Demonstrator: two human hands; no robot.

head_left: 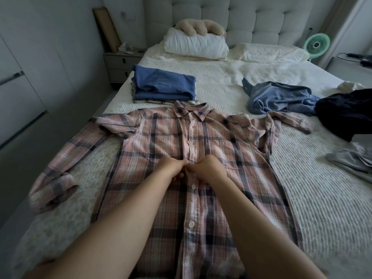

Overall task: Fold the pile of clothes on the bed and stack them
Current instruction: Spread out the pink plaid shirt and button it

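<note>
A pink and navy plaid shirt (161,141) lies face up on the bed (221,81), collar away from me, both sleeves spread out. My left hand (173,168) and my right hand (209,168) meet at the button placket near mid-chest, each pinching one edge of it. Two white buttons below my hands are fastened. A stack of folded clothes (164,85) with a blue piece on top sits beyond the collar on the left. Unfolded clothes lie to the right: a light blue garment (279,97), a black one (346,115) and a grey one (352,160).
Two white pillows (195,44) and a beige plush toy (199,27) rest against the tufted headboard. A nightstand (118,65) stands left of the bed, wardrobe doors (20,87) further left. A green fan (316,45) stands at the right.
</note>
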